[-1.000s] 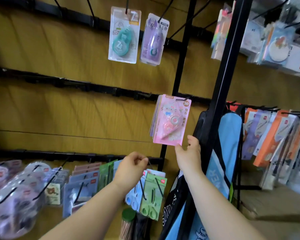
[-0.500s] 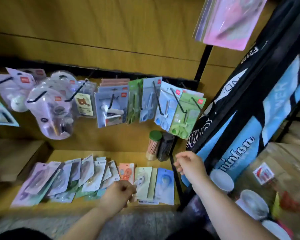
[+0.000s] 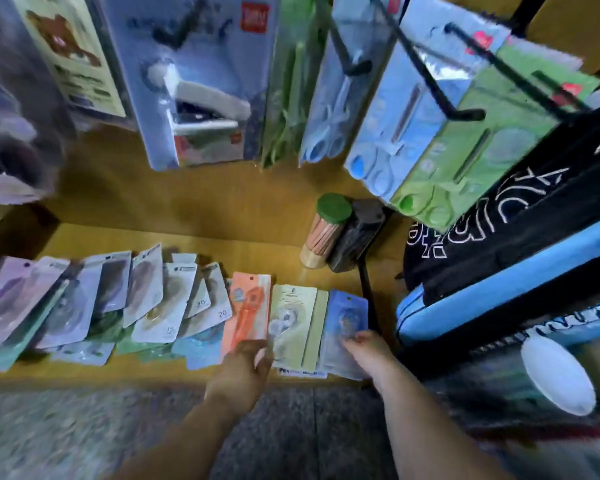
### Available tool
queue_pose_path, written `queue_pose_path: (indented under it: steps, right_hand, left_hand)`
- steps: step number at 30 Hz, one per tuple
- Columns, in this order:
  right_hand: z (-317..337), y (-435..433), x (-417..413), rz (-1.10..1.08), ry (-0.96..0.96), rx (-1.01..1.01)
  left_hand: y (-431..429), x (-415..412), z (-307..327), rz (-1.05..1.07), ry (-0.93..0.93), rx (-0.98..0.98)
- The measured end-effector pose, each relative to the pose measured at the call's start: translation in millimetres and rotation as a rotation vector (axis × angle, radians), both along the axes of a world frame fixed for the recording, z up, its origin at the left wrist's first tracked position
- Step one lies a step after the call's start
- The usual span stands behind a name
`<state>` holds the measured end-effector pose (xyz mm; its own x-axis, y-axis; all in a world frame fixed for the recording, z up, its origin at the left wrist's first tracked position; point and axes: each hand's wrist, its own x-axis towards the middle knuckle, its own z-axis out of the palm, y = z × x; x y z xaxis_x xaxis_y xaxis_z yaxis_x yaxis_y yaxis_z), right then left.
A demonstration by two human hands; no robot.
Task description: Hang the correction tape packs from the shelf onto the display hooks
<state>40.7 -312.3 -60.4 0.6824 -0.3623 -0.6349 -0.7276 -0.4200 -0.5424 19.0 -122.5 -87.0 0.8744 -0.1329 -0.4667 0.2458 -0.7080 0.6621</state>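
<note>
Your left hand (image 3: 245, 362) came in low over the front edge of the shelf (image 3: 194, 240), fingers loosely spread and apart, its tips resting on the bottom of the orange pack (image 3: 246, 306) and brushing the pale yellow pack (image 3: 293, 323) beside it; it had not closed on either. Your right hand (image 3: 364, 346) lay on the lower half of the blue pack (image 3: 347, 313), fingers pressed flat on the plastic. Whether a thumb was tucked under that pack's edge could not be told, so I cannot say it was gripped.

In the one head view, the correction tape packs lay in an overlapping row (image 3: 111, 306) along the shelf, running from the lilac ones at the far left to the blue one at the right, next to the black upright post (image 3: 368, 299). A green-lidded jar (image 3: 326, 230) stood behind them.

Above, the display hooks (image 3: 465, 71) in view carried scissor packs (image 3: 395, 126) and a stapler pack (image 3: 201, 98), not correction tape; no hung tape showed here.

Judging by the row, most of the work remained: many packs sat on the shelf, and neither hand had lifted one clear. The step in hand looked like picking the next pack or two from the right end.
</note>
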Motion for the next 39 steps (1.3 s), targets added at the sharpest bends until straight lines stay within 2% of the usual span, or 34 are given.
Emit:
queue_pose_path:
  steps: [4,7,9,13,16,21,26,33,39]
  right_hand:
    - [-22.4,-11.9,13.8,-0.067,0.03,0.039]
    - [-38.0,-12.2,19.6,-0.117,0.024,-0.028]
    - [-50.2,-14.3,18.6,-0.122,0.047,0.02]
    - [-61.2,-15.5,18.8,-0.153,0.123,0.135]
    - [-67.6,-15.7,24.1,-0.192,0.048,0.141]
    - [-69.4,-17.2,28.3,-0.266,-0.04,0.013]
    - [-68.3,-22.5,22.2,-0.229,-0.055,0.022]
    - [-74.5,-17.1,21.4,-0.168,-0.051,0.135]
    - [-76.0,-14.7,23.7,-0.283,-0.077,0.272]
  left_hand:
    - [-13.9,10.2,-24.1,-0.275,-0.108,0.197]
    - [-21.9,10.1,-32.3,-0.375,-0.049,0.259]
    - [-25.5,12.2,-37.4,-0.407,-0.011,0.288]
    - [-24.4,15.7,-37.4,-0.424,0.009,0.304]
    - [-23.9,15.9,-39.7,-0.407,0.004,0.299]
    - [-26.0,14.4,-41.2,-0.385,0.02,0.272]
    - [-24.1,15.2,-39.5,-0.389,0.026,0.284]
    - [-25.7,15.4,-36.9,-0.39,0.025,0.274]
    - [-25.4,16.6,-38.4,-0.363,0.022,0.263]
